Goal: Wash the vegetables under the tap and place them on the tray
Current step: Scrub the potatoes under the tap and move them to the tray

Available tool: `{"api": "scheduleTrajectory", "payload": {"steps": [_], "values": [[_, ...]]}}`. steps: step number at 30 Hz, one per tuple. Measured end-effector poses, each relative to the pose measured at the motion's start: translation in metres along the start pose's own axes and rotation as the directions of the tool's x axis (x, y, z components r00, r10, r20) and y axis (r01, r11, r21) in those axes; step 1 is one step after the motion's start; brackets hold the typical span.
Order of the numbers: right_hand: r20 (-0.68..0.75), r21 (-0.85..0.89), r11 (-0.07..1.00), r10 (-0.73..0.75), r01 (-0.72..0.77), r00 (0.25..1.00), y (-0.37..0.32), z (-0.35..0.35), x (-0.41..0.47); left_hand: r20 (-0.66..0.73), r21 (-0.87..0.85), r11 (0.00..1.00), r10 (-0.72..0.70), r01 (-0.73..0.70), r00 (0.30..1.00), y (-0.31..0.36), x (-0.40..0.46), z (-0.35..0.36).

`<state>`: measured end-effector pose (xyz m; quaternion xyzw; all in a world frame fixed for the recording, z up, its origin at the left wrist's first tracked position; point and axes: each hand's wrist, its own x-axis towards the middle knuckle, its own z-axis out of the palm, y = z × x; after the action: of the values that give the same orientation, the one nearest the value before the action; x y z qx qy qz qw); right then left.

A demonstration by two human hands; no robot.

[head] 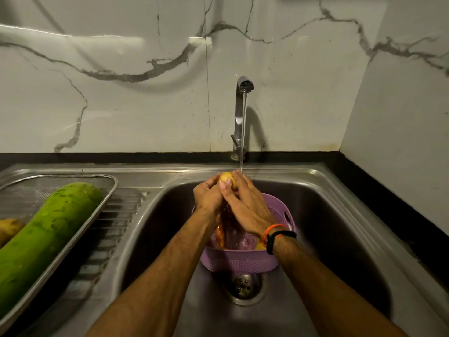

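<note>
While a long green gourd (46, 229) and a brownish potato (8, 229) already lie in the steel tray (107, 205) on the drainboard at the sink's left edge, the washing step is in hand. Over the basin, the left hand (207, 197) and right hand (245, 203) both curl round a small yellowish potato (226, 180), wet and smooth, under the tap (240, 117) stream, above the purple basket (243, 262). Next, I judge, it needs carrying left to the tray.
</note>
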<state>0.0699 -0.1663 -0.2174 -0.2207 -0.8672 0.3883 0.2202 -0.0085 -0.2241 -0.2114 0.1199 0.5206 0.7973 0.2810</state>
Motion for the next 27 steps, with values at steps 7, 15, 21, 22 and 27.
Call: {"api": "scheduleTrajectory", "payload": {"steps": [7, 15, 21, 22, 27], "values": [[0.016, -0.031, 0.998, 0.05, -0.049, 0.999, 0.002, -0.001, 0.001, -0.014, -0.017, 0.999, -0.049, 0.049, 0.999, -0.002, -0.003, 0.004], [-0.068, -0.045, 0.998, 0.043, -0.046, 0.997, 0.001, -0.002, 0.0, 0.077, -0.06, 0.991, -0.114, 0.118, 0.991, -0.005, -0.005, 0.007], [-0.04, -0.061, 0.998, 0.027, -0.03, 0.999, 0.001, -0.003, -0.004, 0.108, 0.044, 0.998, -0.046, 0.042, 0.993, -0.007, 0.0, 0.004], [-0.055, -0.044, 0.998, 0.033, -0.035, 0.998, 0.002, -0.006, -0.002, 0.152, 0.094, 0.995, -0.038, 0.024, 0.988, -0.006, 0.001, 0.002], [0.013, -0.076, 0.997, 0.013, -0.012, 1.0, 0.007, -0.002, -0.006, 0.202, 0.299, 0.938, 0.119, -0.177, 0.972, -0.006, 0.004, -0.006]]}}
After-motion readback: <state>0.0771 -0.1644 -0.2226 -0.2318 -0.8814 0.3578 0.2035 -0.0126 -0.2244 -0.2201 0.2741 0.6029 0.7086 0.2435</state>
